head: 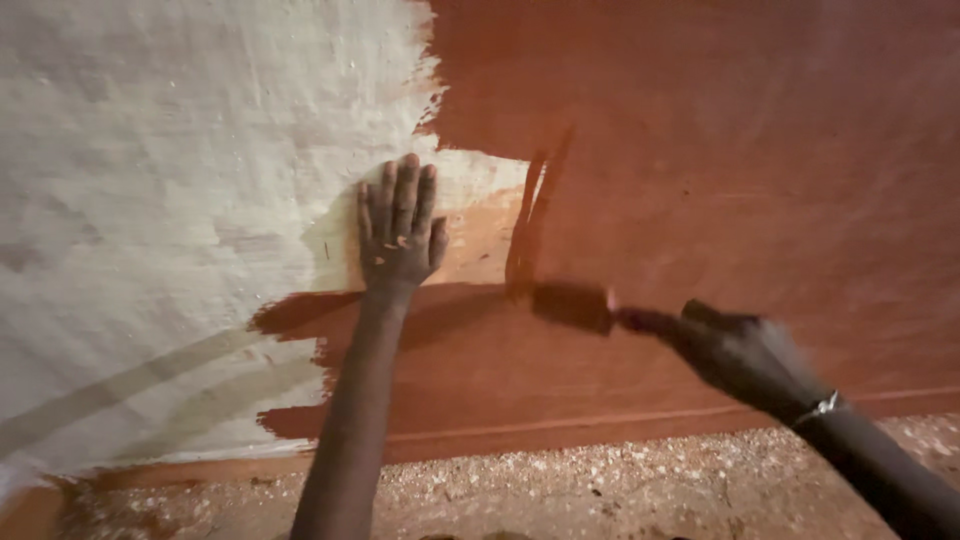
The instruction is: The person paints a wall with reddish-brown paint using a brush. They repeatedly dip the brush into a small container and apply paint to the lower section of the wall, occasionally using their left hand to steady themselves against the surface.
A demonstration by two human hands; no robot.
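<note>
Paint roller [572,305] sits gripped in my closed right hand [745,355] just right of my left hand [398,232], which lies flat and empty, fingers spread, on the wall [150,200]; red coat [720,150] covers everything rightward, white area leftward remains unpainted.

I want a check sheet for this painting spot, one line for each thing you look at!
Surface: wall part whitish, part coated red-brown.
Job's things: paintbrush, blurred, against the wall.
Clutter: gritty debris on the floor.
Grippers: left hand flat on the wall, fingers spread; right hand holds the paintbrush, bracelet at the wrist.
Cables: nothing seen.
Surroundings: red-brown band along the wall's foot.
</note>
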